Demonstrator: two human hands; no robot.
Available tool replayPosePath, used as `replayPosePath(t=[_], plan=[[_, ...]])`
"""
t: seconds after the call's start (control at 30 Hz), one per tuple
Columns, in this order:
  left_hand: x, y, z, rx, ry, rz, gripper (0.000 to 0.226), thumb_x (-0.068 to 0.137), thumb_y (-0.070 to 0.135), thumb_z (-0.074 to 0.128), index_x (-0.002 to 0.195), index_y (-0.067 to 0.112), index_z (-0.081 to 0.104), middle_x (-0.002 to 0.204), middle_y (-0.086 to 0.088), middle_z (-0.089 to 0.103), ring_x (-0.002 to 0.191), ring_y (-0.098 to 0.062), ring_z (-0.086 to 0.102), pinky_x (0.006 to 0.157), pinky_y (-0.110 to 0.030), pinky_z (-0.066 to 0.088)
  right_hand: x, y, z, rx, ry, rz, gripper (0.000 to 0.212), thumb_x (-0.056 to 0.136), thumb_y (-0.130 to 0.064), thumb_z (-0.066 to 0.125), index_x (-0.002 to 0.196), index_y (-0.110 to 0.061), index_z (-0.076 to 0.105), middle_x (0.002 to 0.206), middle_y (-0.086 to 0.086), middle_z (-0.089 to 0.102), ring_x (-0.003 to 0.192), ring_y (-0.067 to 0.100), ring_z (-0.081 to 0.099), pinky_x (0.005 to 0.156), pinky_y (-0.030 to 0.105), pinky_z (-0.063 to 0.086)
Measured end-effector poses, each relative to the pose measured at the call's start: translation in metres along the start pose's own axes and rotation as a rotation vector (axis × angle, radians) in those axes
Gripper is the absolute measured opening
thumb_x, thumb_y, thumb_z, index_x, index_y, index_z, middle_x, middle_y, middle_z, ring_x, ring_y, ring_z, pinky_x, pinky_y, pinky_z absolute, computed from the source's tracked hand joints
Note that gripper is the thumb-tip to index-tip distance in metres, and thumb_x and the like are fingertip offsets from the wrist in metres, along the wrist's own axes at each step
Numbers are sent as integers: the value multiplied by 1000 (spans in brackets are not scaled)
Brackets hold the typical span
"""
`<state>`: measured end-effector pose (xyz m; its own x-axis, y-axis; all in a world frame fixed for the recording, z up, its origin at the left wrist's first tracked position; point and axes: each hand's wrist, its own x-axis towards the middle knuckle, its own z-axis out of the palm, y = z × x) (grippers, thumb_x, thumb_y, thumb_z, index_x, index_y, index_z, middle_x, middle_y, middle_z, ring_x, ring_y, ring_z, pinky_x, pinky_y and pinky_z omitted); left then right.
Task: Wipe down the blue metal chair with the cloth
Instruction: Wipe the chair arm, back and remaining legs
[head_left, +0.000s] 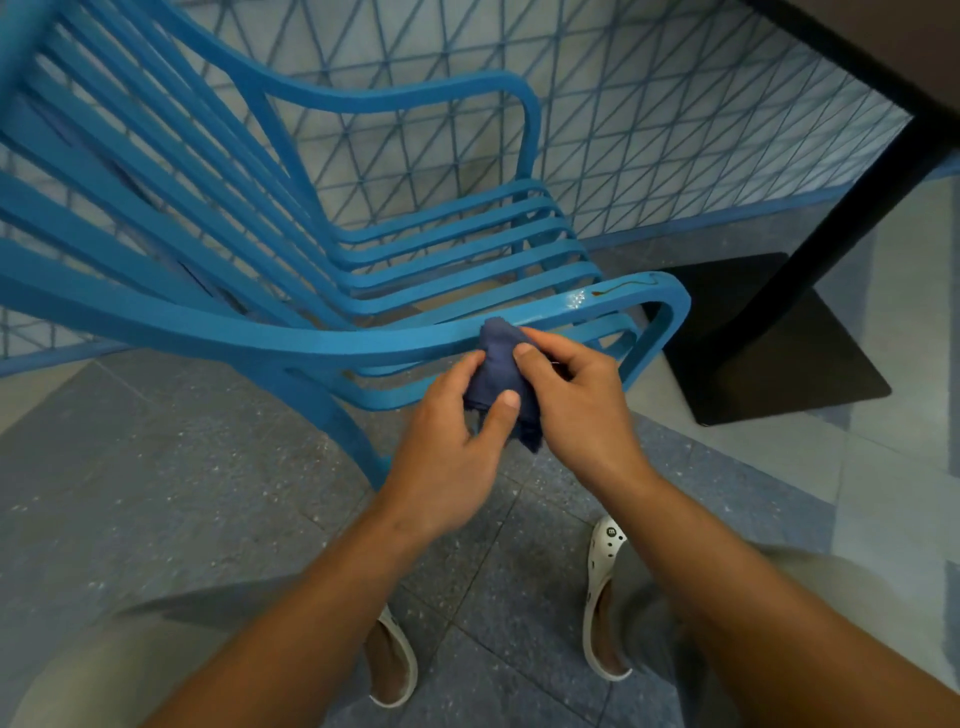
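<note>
The blue metal chair (322, 270) with slatted seat and back fills the upper left of the head view. Its near armrest (363, 340) runs left to right, with a whitish smear and a brown streak near its right end. A bunched dark blue cloth (496, 376) sits against the front of that armrest. My left hand (452, 441) grips the cloth from the left and below, thumb across it. My right hand (576, 400) pinches the cloth from the right, fingers curled over its top.
A dark table (883, 41) on a black post with a flat black square base (769, 343) stands close to the right of the chair. A blue wire mesh fence (649, 119) runs behind. The floor is grey tile; my feet in white clogs (605, 597) stand below.
</note>
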<state>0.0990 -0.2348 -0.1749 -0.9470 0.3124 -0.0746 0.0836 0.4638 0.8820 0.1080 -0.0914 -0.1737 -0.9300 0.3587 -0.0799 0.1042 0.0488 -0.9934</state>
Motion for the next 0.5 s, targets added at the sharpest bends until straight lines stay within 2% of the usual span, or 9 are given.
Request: replayPosePath(t=[0.07, 0.17, 0.23, 0.27, 0.33, 0.37, 0.43, 0.5], plan=[[8, 10, 5, -96, 13, -12, 58, 100, 36, 61, 152, 26, 39, 141, 14, 56, 125, 4, 55, 104, -20, 46, 1, -7, -2, 149, -69, 72, 28, 104, -11, 52, 122, -14, 73, 105, -1, 78, 94, 9, 73, 76, 19, 57], [22, 24, 3, -130, 161, 74, 36, 98, 22, 65, 132, 24, 55, 113, 20, 67, 100, 11, 63, 81, -7, 46, 8, -14, -7, 297, -122, 144, 30, 105, -14, 48, 116, -19, 75, 109, -2, 78, 106, 13, 72, 93, 32, 58], [35, 29, -5, 12, 245, 162, 32, 96, 19, 68, 126, 25, 58, 110, 18, 66, 99, 8, 63, 84, -8, 45, 18, -19, -17, 377, -192, 169, 28, 104, -17, 48, 111, -20, 75, 111, 2, 78, 109, 17, 72, 96, 37, 57], [43, 29, -12, 153, 237, 221, 36, 95, 19, 69, 129, 23, 60, 113, 10, 67, 103, 0, 63, 90, -14, 46, 23, -20, -24, 362, -231, 164, 28, 104, -18, 47, 111, -20, 74, 112, 3, 77, 109, 18, 72, 97, 38, 56], [60, 30, -26, 486, 123, 285, 41, 95, 20, 68, 135, 23, 59, 116, -4, 64, 107, -19, 59, 94, -27, 43, 32, -19, -41, 135, -247, 125, 24, 104, -21, 52, 114, -24, 74, 113, -3, 77, 106, 13, 72, 100, 39, 55], [69, 31, -32, 606, 54, 280, 41, 96, 20, 66, 136, 24, 59, 114, -6, 62, 107, -24, 56, 94, -33, 43, 36, -17, -50, -30, -216, 96, 23, 103, -23, 56, 118, -25, 73, 113, -6, 76, 104, 9, 71, 101, 38, 55], [84, 33, -37, 705, -69, 269, 38, 97, 19, 64, 134, 23, 62, 109, -8, 59, 106, -28, 54, 91, -42, 43, 40, -11, -63, -291, -133, 45, 27, 100, -26, 62, 126, -26, 70, 115, -12, 73, 102, 1, 68, 101, 34, 54], [97, 37, -34, 746, -145, 297, 36, 97, 21, 65, 133, 23, 63, 105, -8, 57, 102, -28, 53, 89, -43, 42, 41, -7, -73, -421, -89, 4, 30, 99, -28, 63, 128, -26, 70, 113, -14, 71, 98, 0, 66, 98, 32, 56]])
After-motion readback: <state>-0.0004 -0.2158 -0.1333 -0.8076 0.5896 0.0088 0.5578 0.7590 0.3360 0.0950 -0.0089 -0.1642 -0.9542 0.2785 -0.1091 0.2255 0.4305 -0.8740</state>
